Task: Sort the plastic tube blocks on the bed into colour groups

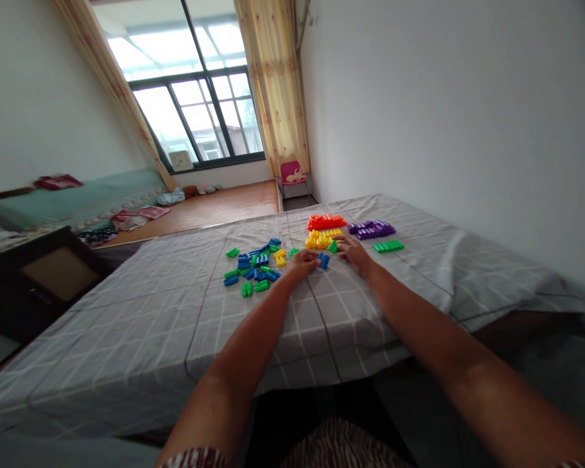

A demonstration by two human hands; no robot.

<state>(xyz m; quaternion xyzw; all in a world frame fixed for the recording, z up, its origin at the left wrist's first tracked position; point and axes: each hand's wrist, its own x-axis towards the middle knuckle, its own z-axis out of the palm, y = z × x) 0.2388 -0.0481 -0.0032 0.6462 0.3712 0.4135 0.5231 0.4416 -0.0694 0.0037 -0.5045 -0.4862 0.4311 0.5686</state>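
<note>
My left hand (303, 264) is low over the cloth, fingers curled, with the thumb and fingertips closed on a small blue plastic block (324, 261). To its right, my right hand (355, 253) pinches a green plastic block (332, 247) in front of the yellow blocks (316, 240). Just behind my left hand lies another green block (293, 252), partly covered. A loose mixed pile of blue blocks (262, 260), green blocks (262, 286) and a few yellow blocks (279, 257) spreads out on the left.
Red blocks (325, 221), purple blocks (372, 229) and a green row (389, 247) lie grouped on the checked grey cloth (253, 338). A wall (443, 117) runs along the right. Beyond are a pink chair (290, 171), a bed (234, 203) and a dark cabinet (39, 286).
</note>
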